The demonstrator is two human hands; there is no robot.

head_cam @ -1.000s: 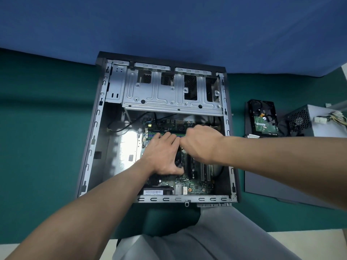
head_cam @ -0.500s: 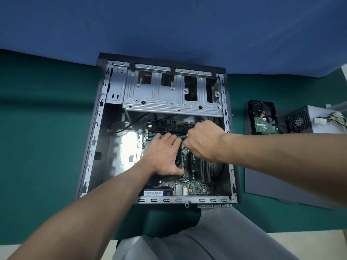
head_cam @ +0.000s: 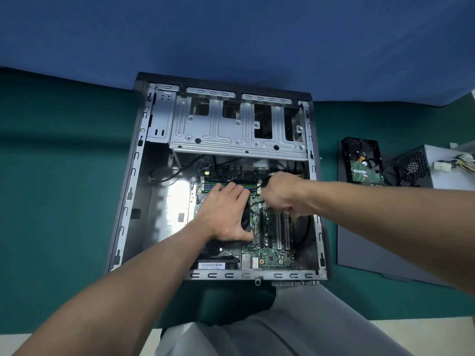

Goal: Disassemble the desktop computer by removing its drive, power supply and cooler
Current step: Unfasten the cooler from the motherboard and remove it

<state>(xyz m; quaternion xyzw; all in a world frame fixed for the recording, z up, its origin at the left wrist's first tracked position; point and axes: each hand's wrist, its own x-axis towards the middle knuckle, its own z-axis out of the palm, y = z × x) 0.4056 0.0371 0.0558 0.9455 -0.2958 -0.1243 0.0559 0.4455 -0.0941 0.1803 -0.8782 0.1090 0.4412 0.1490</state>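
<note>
The open computer case (head_cam: 128,201) lies flat on the green table, its motherboard (head_cam: 270,255) exposed. My left hand (head_cam: 223,211) lies over the black cooler (head_cam: 246,219) in the middle of the board, fingers across its top and thumb around its near edge. My right hand (head_cam: 280,194) is a closed fist just right of the cooler, pinching a thin black cable (head_cam: 257,201) that runs back toward the cooler. The removed hard drive (head_cam: 363,163) and the grey power supply (head_cam: 437,165) lie outside the case at the right.
A metal drive cage (head_cam: 231,134) spans the far end of the case. The drive and power supply rest by a grey side panel (head_cam: 365,240) right of the case. A blue wall rises behind; my grey-trousered leg is at the near edge.
My right hand has pulled away from the left hand, moving right and slightly farther back, uncovering more of the board. The left hand has stayed on the cooler.
</note>
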